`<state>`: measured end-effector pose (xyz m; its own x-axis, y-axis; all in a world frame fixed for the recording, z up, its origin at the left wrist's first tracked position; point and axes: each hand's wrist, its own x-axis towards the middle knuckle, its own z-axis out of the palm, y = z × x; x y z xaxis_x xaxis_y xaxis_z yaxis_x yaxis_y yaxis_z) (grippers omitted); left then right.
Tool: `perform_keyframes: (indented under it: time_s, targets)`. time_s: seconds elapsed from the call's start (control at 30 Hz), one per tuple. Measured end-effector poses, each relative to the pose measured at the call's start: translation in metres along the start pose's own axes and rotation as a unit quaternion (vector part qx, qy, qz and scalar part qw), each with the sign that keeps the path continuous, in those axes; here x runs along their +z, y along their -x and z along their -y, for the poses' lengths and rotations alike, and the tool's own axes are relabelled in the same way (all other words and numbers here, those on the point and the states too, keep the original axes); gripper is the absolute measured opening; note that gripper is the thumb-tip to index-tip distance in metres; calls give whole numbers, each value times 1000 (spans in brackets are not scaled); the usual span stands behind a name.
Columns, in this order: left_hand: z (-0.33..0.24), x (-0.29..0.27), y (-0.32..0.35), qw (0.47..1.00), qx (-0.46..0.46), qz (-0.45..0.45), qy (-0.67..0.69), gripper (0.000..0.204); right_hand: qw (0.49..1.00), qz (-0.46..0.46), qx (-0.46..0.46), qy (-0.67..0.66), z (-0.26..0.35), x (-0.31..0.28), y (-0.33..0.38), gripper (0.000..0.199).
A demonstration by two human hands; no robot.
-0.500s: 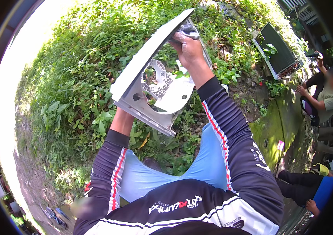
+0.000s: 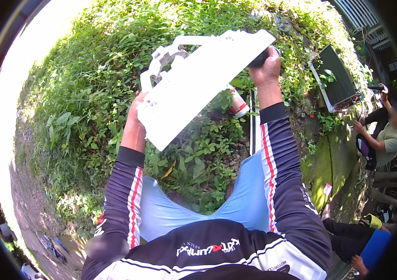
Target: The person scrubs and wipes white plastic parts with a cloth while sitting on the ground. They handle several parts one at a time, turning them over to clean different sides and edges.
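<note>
left hand: pinching the white panel at its lower-left end
right hand: curled around a dark pad at the panel's upper-right end
white panel: tilted, upper centre of the frame
red-and-white container: right of centre, below the panel

— What lies beyond the far edge of the mossy slab?
— A dark finned panel rests among leafy green plants.
— And along its right edge?
— One person in a pale green shirt sits there; nearer, another person wears blue. A pink-and-white packet lies toward the slab's near end.
</note>
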<state>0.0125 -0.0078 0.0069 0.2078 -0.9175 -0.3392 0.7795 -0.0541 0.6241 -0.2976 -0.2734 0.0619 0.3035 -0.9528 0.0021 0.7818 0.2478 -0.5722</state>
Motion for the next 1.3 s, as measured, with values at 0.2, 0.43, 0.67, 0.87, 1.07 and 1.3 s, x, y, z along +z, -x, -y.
perform_keyframes:
  time_s: [0.2,0.43,0.67,0.87,1.07,1.3]
  targets:
    - [-10,19,-8,994,89,-54,-8,22,911,-251,-169,279,-25,-24,-11,23]
    - [-23,38,2,981,162,-78,-75,34,938,-142,-55,310,-43,61,53,19]
    - [-20,44,11,980,168,-66,-83,42,648,199,-291,675,-132,37,125,35]
    - [-7,55,27,961,174,-13,-213,32,916,-86,-42,389,-101,61,66,6]
    - [27,64,22,886,228,14,-404,44,835,198,-93,504,-119,102,114,14]
    - [48,73,28,804,212,18,-555,53,661,192,-293,663,-117,79,90,12]
